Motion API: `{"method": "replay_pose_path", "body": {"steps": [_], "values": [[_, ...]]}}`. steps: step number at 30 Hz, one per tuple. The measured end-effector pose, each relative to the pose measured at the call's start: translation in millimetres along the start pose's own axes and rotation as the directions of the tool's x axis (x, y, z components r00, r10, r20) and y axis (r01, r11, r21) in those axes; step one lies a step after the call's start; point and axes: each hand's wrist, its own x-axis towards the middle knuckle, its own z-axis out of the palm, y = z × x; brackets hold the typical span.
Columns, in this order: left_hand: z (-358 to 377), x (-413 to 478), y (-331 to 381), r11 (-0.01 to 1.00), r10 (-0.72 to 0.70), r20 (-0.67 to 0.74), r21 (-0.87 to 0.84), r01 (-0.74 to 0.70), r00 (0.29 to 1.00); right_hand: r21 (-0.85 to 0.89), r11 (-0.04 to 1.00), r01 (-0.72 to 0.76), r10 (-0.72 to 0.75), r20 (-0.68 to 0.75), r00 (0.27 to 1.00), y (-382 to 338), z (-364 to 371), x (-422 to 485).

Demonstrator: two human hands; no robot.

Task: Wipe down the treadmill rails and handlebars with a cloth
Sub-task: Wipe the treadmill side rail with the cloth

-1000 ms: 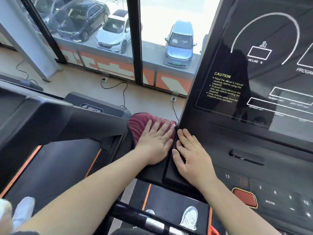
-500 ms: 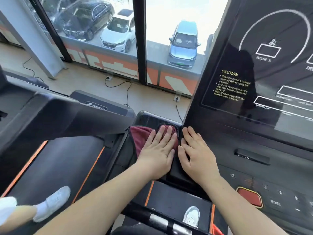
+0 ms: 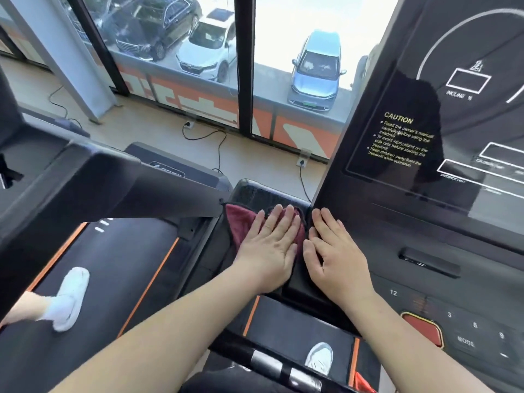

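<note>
While my left hand presses the maroon cloth flat at frame centre, I wipe the handlebar.
Right hand lies flat and empty on the console; next I'd probably drag the cloth nearer.

The left hand drew the cloth back — rail end now bare.

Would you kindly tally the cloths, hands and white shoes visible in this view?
Cloth: 1, dark red.
Hands: 2, the left hand flat on the cloth, the right hand bare beside it.
White shoes: 2, one at the far left, one at the bottom.
Total: 5.
</note>
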Motion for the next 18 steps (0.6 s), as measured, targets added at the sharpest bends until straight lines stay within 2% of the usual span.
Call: {"method": "replay_pose_path", "body": {"steps": [1,4,7,9,11,15,18], "values": [[2.0,-9.4,5.6,0.999,0.002,0.004,-0.034,-0.002,1.000,0.002,1.000,0.004,-0.004,0.003,1.000,0.0,-0.8,0.2],[18.5,-66.6,0.2,0.989,0.128,0.013,-0.079,-0.126,0.992,0.012,1.000,0.007,-0.007,-0.002,1.000,-1.1,-2.1,-0.3],[34.6,-116.0,-18.8,0.974,0.227,0.023,0.015,-0.227,0.974,0.006,1.000,0.002,-0.002,-0.014,1.000,-2.8,-1.8,-0.4],[34.7,-107.8,-26.8,0.964,0.259,0.041,0.047,-0.261,0.965,0.001,1.000,0.000,0.000,-0.010,1.000,-3.0,-1.3,-0.5],[22.5,-74.8,-23.6,0.975,0.218,0.008,0.043,-0.218,0.976,-0.001,1.000,0.010,-0.010,-0.006,1.000,-3.0,-1.4,-0.2],[9.8,-36.7,-5.8,1.000,-0.010,-0.039,0.009,0.010,0.999,-0.017,0.999,0.037,-0.037,0.001,0.999,0.5,-1.4,-0.7],[25.8,-73.6,5.6,1.000,-0.016,-0.056,-0.025,0.015,0.998,-0.025,0.998,0.062,-0.062,-0.014,0.998,2.1,-2.8,-0.7]]}}
